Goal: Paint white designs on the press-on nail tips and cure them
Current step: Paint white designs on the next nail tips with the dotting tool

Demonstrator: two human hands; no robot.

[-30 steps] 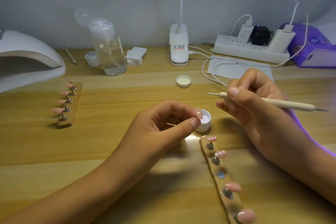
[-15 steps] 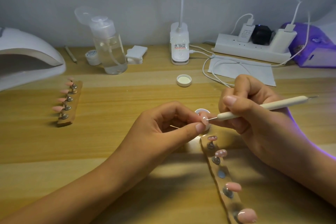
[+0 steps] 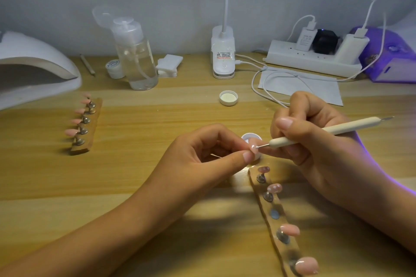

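My left hand (image 3: 203, 159) pinches a pink nail tip (image 3: 254, 144) between thumb and forefinger at the table's middle. My right hand (image 3: 315, 141) grips a cream dotting pen (image 3: 324, 131), and its metal point touches that nail tip. Just behind the tip sits a small white paint pot (image 3: 251, 136), partly hidden by my fingers. A wooden holder strip (image 3: 278, 220) runs from the pot toward the near edge; it carries several pink nail tips on metal studs, and one stud is bare. A second holder strip (image 3: 86, 126) with several pink tips lies at the left.
A white curing lamp (image 3: 33, 69) stands at the far left. Along the back are a clear pump bottle (image 3: 135, 56), a small jar (image 3: 114, 68), white pads (image 3: 168, 65), a desk lamp base (image 3: 223, 54), a power strip (image 3: 315, 56) with cables and a purple device (image 3: 391, 56). A pot lid (image 3: 228, 98) lies mid-table.
My right hand swung the dotting pen down and leftward, bringing its point from above the table onto the nail tip. My left hand stayed nearly still, holding the tip.
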